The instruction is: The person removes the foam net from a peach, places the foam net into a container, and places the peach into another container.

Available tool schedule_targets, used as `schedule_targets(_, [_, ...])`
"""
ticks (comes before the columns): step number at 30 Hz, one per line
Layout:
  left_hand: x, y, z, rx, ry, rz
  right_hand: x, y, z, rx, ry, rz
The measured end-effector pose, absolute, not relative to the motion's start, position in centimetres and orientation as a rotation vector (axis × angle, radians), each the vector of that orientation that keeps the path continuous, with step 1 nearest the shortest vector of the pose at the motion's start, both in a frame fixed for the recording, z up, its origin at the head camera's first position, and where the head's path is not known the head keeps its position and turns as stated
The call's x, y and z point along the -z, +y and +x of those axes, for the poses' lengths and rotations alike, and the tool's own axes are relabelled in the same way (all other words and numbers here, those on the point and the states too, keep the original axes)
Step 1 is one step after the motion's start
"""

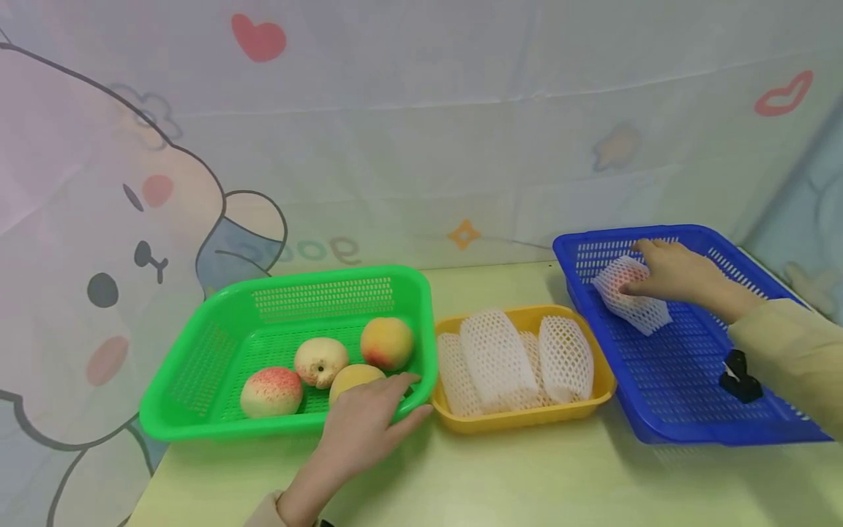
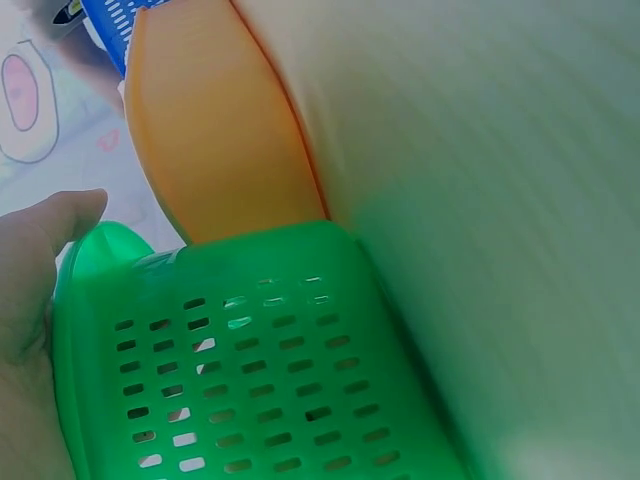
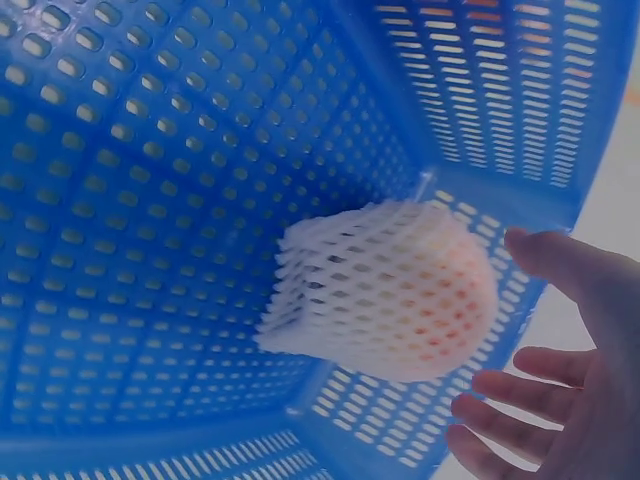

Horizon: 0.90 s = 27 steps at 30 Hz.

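In the blue basket (image 1: 685,366), a peach in a white foam net (image 1: 620,282) lies against the left side near the back. My right hand (image 1: 681,274) is just beside it; the right wrist view shows the thumb and fingers (image 3: 540,385) spread apart, with a gap to the netted peach (image 3: 400,290). My left hand (image 1: 365,417) holds the front right rim of the green basket (image 1: 217,428), its thumb outside and other fingers over the inside, partly hidden. Several bare peaches (image 1: 271,393) lie in this basket, one partly behind the left hand.
Between the baskets stands a yellow tray (image 1: 520,421) with several white foam nets (image 1: 498,359). A small black device (image 1: 740,377) shows beside the right sleeve. Behind the pale table (image 1: 474,476) hangs a printed cloth (image 1: 421,146).
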State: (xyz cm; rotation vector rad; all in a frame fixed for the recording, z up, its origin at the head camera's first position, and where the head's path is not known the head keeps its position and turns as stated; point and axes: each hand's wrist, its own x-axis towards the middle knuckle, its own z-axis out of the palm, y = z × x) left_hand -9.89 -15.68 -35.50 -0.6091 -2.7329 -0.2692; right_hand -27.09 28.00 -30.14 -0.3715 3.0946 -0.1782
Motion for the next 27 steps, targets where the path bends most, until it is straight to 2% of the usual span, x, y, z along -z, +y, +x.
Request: schedule_targets(27, [35.6, -15.8, -10.0, 0.235, -2.733, -0.613, 34.8, 28.9, -28.4, 0.505, 2.946, -0.192])
